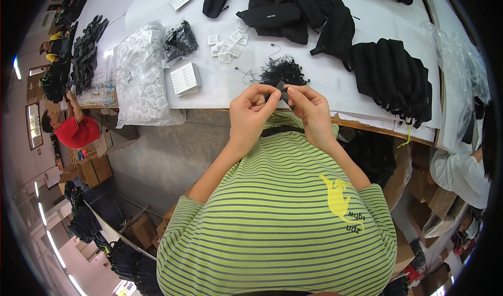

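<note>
My left hand (250, 109) and my right hand (311, 111) meet at the near edge of the white table. Both are closed in a pinch, thumb against forefinger, on a small dark flat piece (283, 92) between them. Its exact kind is too small to make out, and fingers cover part of it. Just beyond them lies a tangled heap of thin black strings (285, 70). Several small white printed tags (226, 48) are scattered to the left of that heap. A stack of white printed cards (185, 79) stands nearer my left side.
Black pouches (277, 21) lie at the far side, with a row of more black pouches (393, 76) at right. A clear bag of white packets (140, 76) and a bag of black strings (181, 40) lie left. A person in red (78, 132) is far left.
</note>
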{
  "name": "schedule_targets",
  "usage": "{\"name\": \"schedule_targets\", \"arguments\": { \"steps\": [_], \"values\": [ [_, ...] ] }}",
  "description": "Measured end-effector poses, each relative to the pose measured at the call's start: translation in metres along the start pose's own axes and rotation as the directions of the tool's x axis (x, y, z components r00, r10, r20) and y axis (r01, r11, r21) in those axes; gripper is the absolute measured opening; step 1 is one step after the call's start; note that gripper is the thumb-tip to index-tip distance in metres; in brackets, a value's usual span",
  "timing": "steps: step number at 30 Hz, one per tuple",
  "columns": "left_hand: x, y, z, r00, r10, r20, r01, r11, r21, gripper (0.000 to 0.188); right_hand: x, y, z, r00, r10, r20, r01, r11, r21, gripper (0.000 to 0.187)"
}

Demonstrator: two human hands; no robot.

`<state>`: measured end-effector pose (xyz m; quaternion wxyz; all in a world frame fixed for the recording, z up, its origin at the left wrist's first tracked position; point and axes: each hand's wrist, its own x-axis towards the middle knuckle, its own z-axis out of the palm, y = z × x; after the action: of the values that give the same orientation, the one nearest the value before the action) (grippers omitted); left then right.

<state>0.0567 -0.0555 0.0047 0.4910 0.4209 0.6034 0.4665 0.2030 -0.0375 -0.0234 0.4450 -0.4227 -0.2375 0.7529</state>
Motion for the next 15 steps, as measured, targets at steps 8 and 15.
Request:
{"name": "schedule_targets", "arguments": {
  "steps": [8,15],
  "values": [
    [0.0002,-0.0016,0.0002,1.0,0.002,0.0,-0.002,1.0,-0.01,0.01,0.0002,-0.0001,0.0007,1.0,0.027,0.005,-0.027,0.999,0.028,0.021],
    [0.0002,-0.0034,-0.0003,1.0,-0.002,0.001,0.002,1.0,-0.028,0.01,0.0007,0.001,0.0006,0.999,0.043,0.019,-0.043,0.998,0.037,0.021]
  ]
}}
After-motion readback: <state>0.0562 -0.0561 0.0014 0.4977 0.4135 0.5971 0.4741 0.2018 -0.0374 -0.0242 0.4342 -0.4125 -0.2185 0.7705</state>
